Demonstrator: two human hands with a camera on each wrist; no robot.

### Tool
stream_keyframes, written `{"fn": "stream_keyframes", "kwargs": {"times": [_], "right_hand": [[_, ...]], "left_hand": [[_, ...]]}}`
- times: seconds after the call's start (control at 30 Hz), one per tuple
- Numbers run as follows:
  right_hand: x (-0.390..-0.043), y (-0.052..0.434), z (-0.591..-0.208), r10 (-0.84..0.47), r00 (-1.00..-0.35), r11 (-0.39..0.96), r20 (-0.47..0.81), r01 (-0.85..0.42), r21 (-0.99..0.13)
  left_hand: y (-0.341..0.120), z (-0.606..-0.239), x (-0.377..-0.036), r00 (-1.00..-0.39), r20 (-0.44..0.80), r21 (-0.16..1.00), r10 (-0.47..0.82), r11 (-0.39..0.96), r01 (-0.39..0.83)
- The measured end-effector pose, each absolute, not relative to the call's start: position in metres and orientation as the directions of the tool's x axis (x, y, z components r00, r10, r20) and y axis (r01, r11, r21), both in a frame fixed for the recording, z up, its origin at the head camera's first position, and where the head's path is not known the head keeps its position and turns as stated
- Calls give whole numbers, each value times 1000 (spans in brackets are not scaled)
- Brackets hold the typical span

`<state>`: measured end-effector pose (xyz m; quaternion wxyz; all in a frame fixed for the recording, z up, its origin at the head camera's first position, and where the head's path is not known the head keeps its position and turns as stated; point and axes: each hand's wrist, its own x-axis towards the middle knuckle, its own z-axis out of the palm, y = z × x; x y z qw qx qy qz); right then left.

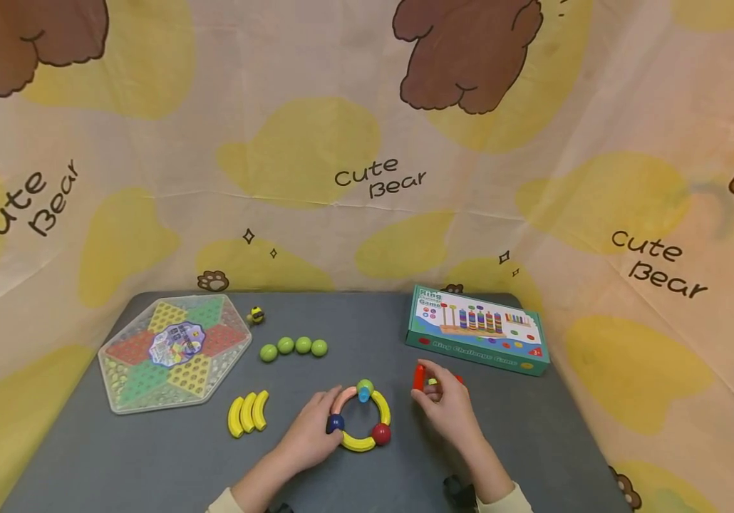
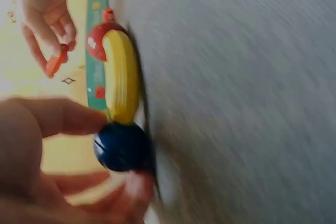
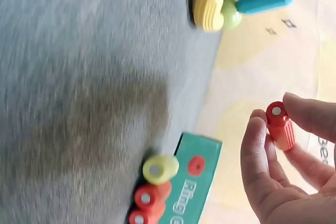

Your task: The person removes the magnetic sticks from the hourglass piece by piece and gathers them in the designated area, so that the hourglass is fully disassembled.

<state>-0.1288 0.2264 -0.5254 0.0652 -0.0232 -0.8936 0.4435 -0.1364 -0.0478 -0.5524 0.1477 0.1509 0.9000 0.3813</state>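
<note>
A ring of curved rods and balls lies on the table: a yellow curved rod (image 2: 122, 74), a red ball (image 1: 381, 434), a green ball (image 1: 365, 385) with a blue rod (image 3: 264, 0) standing up from it, a pink curved rod (image 1: 343, 400) and a dark blue ball (image 2: 122, 147). My left hand (image 1: 313, 432) holds the blue ball between thumb and fingers at the ring's left side. To the right of the ring, my right hand (image 1: 449, 407) pinches a red rod (image 3: 281, 124) with a pale round end, raised above the table.
Beyond the right hand lie red rods (image 3: 146, 198) and a yellow-green one (image 3: 160, 169), before a green game box (image 1: 476, 329). Several green balls (image 1: 303, 345) line up behind the ring. Yellow curved rods (image 1: 248, 412), a hexagonal game board (image 1: 174, 354) and a small bee figure (image 1: 256, 314) are leftward.
</note>
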Motion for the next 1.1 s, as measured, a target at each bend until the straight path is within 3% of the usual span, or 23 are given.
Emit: {"fn": "stream_keyframes", "kwargs": {"times": [0.2,0.5,1.1], "right_hand": [[-128,239,-520,129,-987,592,92,2,-806],[-130,260,-519,150,-982,608,113,2,-794],[-142,313,-531,187,-982,675,13,119,-728]], "left_hand": [[-41,-552,-140,-940,-176,700,292,709,89],[-46,-557,-141,-932,-174,735,319,672,93],[-48,-557,-143,-941,-145,775,306,626,84]]}}
